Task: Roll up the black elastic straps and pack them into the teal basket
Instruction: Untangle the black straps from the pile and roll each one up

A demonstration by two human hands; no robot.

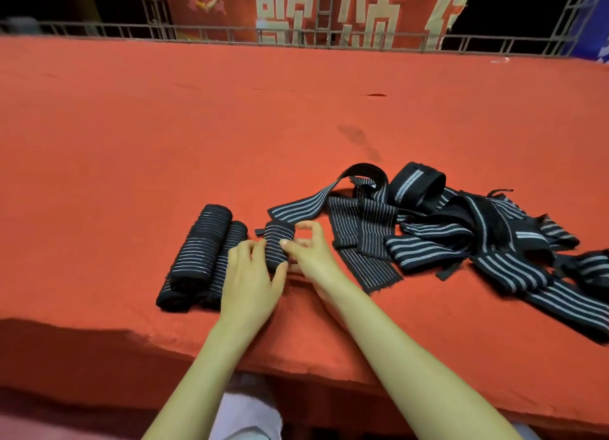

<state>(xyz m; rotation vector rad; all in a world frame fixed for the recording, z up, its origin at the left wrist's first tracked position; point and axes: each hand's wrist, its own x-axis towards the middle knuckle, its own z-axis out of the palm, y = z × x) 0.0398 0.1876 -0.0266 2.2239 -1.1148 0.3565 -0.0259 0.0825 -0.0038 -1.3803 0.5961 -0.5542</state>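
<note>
The person is gripping a small roll (pixel 276 242) of black, pale-striped elastic strap with both hands, close together near the middle of the red cloth (pixel 131 143) covering the table. The left hand (pixel 252 274) is curling round the roll's left side, with its thumb at the near end. The right hand (pixel 311 253) is pressing its thumb on the roll's right side while its fingers are bending round the far edge. A short tab is sticking out at the roll's far left.

Just to the left, two finished rolls (pixel 201 245) are lying side by side, touching each other, on the cloth. To the right, a heap of loose straps (pixel 461 232) is sprawling unrolled, some overlapping, one trailing toward the near right edge.

At the far side, a metal railing (pixel 99 31) and a red banner (pixel 296 7) with pale characters are standing behind the table.
</note>
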